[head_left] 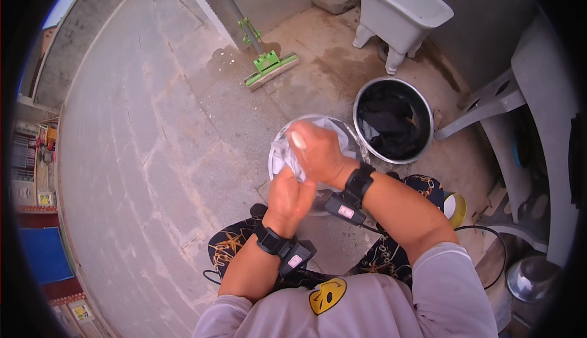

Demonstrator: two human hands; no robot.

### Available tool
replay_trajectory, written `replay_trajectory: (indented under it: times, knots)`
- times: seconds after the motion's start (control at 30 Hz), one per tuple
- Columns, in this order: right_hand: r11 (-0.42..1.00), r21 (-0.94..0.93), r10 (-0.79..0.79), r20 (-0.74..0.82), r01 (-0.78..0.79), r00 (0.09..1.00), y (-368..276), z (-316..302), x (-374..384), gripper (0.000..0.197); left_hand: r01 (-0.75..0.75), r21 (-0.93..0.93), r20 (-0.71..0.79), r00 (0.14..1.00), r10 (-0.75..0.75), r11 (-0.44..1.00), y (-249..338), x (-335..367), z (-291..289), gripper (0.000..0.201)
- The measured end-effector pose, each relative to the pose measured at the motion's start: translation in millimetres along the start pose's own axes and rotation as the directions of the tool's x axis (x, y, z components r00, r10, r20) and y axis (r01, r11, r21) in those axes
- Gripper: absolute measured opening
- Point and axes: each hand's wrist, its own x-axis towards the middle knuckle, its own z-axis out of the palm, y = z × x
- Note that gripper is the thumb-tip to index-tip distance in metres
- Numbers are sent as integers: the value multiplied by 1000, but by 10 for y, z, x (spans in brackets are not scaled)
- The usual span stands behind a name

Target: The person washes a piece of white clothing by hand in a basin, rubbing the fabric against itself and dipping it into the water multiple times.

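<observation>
with the left hand (286,202) and the right hand (320,156) both closed on the white cloth (285,156) over the metal basin (362,147), it seems best to hold it low and rub each part evenly.

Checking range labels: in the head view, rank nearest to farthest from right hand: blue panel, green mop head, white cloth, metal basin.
1. White cloth: in the right hand's grip.
2. Metal basin: just to the right.
3. Green mop head: ahead, slightly left.
4. Blue panel: far left edge.
</observation>
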Motion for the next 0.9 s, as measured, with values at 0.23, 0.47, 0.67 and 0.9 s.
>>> replay_trajectory:
  times: [0.23,0.47,0.67,0.9]
  knots:
    - [968,250,-3,49,-10,999,-464,117,-33,8,-73,-988,14,831,-556,-134,11,136,-181,36]
    - [917,-108,389,16,-385,921,110,86,-45,8,115,-993,85,855,-512,26,74,-34,167,35]
    - [989,90,-126,120,116,985,-498,98,-110,6,-94,-993,-48,874,-483,-73,44,69,-72,38]
    - [953,17,302,-11,-302,953,-109,139,-22,9,173,-645,-105,945,-310,744,-122,-23,14,38]
